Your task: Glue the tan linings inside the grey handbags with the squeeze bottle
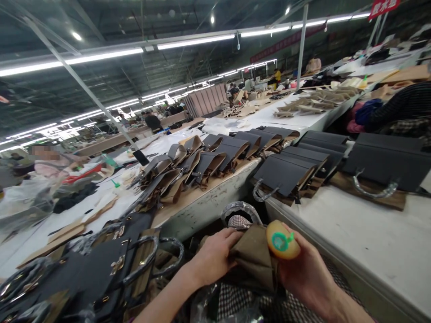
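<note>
Holding work in both hands: your left hand (215, 251) is clamped on the brown fabric piece (254, 258), fingers bent over its upper left edge, and your right hand (308, 273) is wrapped around the yellow bottle (283, 241), green cap (280, 242) facing you. Hands are apart, fabric and bottle between them. Fabric sits over your lap, in the gap between the benches, a wrapped handle (240, 205) just behind it. Can't tell if your right fingers also grip the fabric; they're hidden. Step in hand reads as bottle work on that piece, likely glue, though no bead shows. Next move calls for a firm left hold, fabric edge spread flat, nozzle angled onto it. Watch the dark bags (90, 273) at your left; a drip could mark them.
</note>
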`<act>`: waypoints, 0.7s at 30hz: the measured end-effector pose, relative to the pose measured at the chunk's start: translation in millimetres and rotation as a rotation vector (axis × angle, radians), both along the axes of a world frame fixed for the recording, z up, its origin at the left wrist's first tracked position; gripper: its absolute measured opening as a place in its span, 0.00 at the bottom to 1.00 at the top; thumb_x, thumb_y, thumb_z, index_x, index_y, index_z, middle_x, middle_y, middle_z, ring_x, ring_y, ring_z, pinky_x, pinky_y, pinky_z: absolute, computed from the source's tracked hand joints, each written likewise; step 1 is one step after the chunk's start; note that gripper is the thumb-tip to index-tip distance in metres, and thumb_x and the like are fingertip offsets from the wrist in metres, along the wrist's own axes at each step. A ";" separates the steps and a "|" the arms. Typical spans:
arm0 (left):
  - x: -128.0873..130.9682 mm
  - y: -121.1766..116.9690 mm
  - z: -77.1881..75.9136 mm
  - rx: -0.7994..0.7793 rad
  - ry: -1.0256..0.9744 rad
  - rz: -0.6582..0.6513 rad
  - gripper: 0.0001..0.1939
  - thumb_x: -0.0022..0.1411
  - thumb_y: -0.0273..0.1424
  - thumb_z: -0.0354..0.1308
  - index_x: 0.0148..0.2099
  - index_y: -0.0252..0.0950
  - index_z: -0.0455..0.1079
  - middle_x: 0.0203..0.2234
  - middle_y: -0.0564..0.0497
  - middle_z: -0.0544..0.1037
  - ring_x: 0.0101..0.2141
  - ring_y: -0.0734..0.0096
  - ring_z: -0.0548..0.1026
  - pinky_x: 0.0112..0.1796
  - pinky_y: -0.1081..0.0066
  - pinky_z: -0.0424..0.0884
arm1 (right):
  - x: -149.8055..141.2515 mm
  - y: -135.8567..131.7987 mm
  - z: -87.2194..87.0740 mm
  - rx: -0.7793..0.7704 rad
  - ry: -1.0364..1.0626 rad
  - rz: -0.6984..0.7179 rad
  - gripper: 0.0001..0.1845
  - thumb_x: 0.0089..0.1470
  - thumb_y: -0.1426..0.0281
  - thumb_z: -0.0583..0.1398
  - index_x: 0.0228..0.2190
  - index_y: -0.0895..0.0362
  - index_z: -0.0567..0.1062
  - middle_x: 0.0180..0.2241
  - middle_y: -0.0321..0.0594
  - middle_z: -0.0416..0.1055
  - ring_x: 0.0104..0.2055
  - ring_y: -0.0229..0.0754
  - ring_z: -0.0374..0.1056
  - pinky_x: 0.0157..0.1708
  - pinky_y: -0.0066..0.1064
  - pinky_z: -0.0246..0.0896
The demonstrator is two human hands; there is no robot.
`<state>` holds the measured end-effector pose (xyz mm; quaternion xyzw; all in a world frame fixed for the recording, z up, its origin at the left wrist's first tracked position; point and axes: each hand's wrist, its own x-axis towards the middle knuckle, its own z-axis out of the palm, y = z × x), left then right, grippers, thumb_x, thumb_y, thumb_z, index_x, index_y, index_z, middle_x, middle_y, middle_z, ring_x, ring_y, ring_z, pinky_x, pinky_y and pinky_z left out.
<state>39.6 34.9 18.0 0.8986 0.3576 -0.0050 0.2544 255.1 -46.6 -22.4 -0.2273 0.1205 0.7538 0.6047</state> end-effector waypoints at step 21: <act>13.8 9.5 -10.3 -0.405 -0.526 0.018 0.07 0.62 0.25 0.63 0.42 0.34 0.79 0.39 0.48 0.82 0.39 0.66 0.78 0.44 0.70 0.73 | 15.6 5.3 34.4 0.481 0.014 0.183 0.20 0.52 0.59 0.73 0.40 0.61 0.83 0.44 0.54 0.81 0.47 0.50 0.77 0.44 0.31 0.75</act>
